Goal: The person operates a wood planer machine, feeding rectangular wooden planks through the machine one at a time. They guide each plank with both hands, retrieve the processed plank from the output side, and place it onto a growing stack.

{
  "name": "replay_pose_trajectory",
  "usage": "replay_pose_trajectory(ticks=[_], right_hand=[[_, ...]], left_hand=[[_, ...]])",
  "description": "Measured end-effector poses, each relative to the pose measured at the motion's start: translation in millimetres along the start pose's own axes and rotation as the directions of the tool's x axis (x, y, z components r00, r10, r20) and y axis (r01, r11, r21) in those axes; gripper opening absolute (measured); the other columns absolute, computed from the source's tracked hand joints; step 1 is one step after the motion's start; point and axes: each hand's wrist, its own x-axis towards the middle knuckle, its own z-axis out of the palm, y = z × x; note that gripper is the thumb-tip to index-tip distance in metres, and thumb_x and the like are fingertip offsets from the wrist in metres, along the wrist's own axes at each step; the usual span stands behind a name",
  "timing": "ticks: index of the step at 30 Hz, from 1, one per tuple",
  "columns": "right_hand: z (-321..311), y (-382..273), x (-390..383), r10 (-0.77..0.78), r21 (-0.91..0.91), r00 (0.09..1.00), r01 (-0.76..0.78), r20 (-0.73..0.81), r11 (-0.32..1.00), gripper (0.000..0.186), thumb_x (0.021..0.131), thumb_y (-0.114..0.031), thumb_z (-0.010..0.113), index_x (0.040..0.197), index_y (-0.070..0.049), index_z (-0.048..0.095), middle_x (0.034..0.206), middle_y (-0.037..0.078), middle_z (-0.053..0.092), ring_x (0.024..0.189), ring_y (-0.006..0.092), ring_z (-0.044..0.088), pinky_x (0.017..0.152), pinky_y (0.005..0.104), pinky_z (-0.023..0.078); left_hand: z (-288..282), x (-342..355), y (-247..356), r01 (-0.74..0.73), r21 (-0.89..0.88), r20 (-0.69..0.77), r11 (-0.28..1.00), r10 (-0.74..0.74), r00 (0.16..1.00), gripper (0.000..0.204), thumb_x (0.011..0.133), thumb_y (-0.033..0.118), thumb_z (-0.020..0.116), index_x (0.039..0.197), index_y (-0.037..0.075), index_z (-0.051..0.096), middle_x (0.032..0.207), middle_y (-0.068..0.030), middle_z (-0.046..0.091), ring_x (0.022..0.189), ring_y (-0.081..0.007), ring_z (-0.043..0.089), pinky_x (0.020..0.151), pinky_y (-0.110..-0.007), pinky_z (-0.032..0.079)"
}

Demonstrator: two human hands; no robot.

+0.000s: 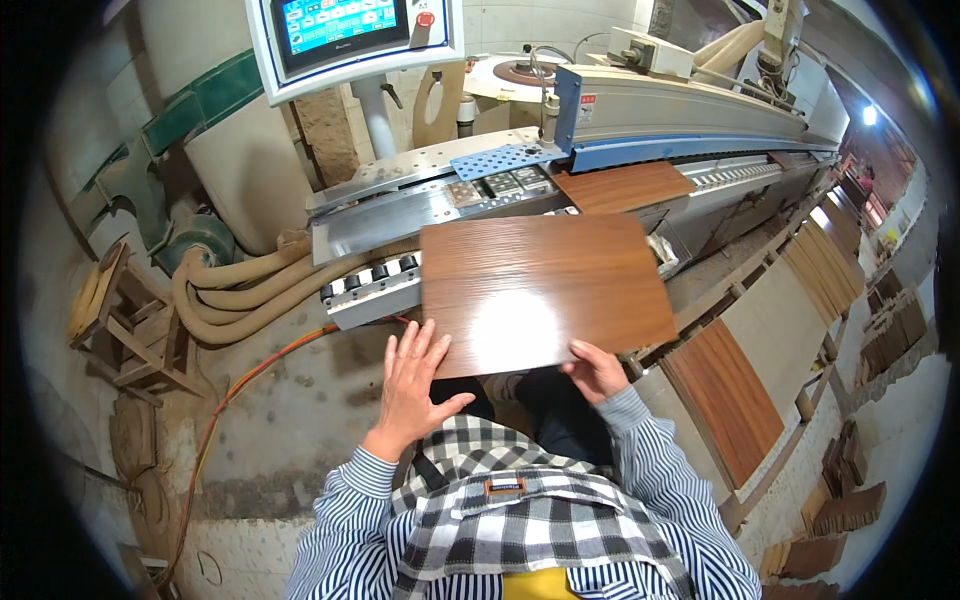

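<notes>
A wood-grain board (540,260) with a bright glare patch is held level in front of me, over the near end of a long machine (690,120). My left hand (414,385) has its fingers spread, their tips touching the board's lower left corner. My right hand (595,370) grips the board's near edge, thumb on top and fingers hidden underneath. Behind the board, another brown panel (615,185) lies on the machine bed, beside a blue perforated plate (500,160). A roller rail (370,290) projects at the board's left.
A screen on a post (340,25) stands at the back. Ribbed hoses (220,320), an orange cable (245,380) and a wooden stool (130,330) are on the left. Stacked panels (720,400) line the right, with more boards (850,505) on the floor beyond.
</notes>
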Motion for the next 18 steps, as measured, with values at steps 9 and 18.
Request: replay_pose_trajectory(ticks=[9, 18], right_hand=[[92, 22, 83, 0.151, 0.081, 0.972, -0.168, 0.18, 0.982, 0.019, 0.092, -0.016, 0.066, 0.106, -0.003, 0.061, 0.097, 0.008, 0.066, 0.097, 0.0248, 0.066, 0.085, 0.0366, 0.056], [-13, -35, 9, -0.086, -0.42, 0.972, -0.014, -0.219, 0.907, 0.037, 0.095, -0.016, 0.06, 0.129, -0.001, 0.056, 0.115, 0.014, 0.068, 0.095, 0.0189, 0.067, 0.084, 0.0316, 0.055]], left_hand=[[-14, 8, -70, 0.25, 0.189, -0.189, 0.95, -0.215, 0.958, 0.062, 0.082, 0.043, 0.072, 0.13, 0.008, 0.055, 0.142, -0.013, 0.051, 0.137, -0.0311, 0.04, 0.117, -0.056, 0.011], [-10, 64, -132, 0.347, 0.187, -0.177, 0.919, -0.316, 0.932, 0.062, 0.083, 0.049, 0.069, 0.129, 0.009, 0.057, 0.141, -0.0106, 0.052, 0.137, -0.0275, 0.041, 0.118, -0.054, 0.008]])
